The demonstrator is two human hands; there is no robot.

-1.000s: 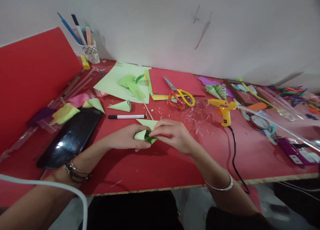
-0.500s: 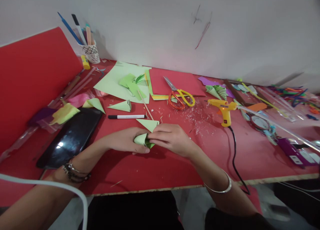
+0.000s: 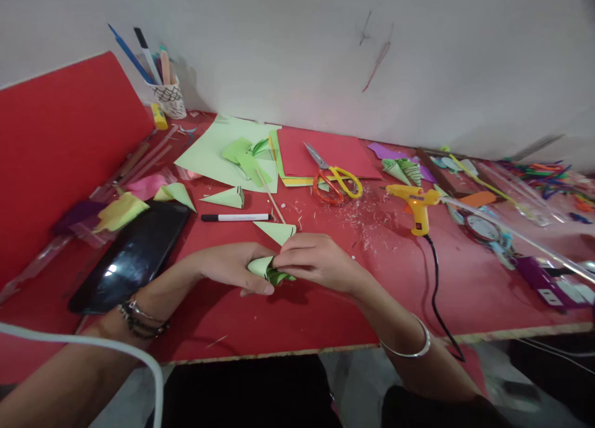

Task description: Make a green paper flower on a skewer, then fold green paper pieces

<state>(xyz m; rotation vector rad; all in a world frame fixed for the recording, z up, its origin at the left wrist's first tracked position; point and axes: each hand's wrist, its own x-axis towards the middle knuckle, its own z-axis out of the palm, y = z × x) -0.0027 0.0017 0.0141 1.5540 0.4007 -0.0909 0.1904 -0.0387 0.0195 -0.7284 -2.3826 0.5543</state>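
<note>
Near the table's front, my left hand (image 3: 235, 266) is wrapped round a small light green paper cone (image 3: 261, 267), its wide end facing right. The fingers of my right hand (image 3: 311, 261) are pressed together at the cone's opening, pinching green paper there; the fingertips are partly hidden. Just above the hands lies another green cone (image 3: 277, 231), and a third cone (image 3: 227, 197) rests farther up and left. A white marker with a black cap (image 3: 237, 217) lies between these two cones.
A black phone (image 3: 132, 257) lies left of my hands. Scissors (image 3: 332, 177) rest partly on red paper (image 3: 325, 149). On the right stands a yellow glue gun (image 3: 416, 206) with a black cord. A pen cup (image 3: 170, 98) is at the back left.
The held cone has tilted slightly and more green paper shows at its opening. My left thumb has shifted a little down and left. Both hands stay together.
</note>
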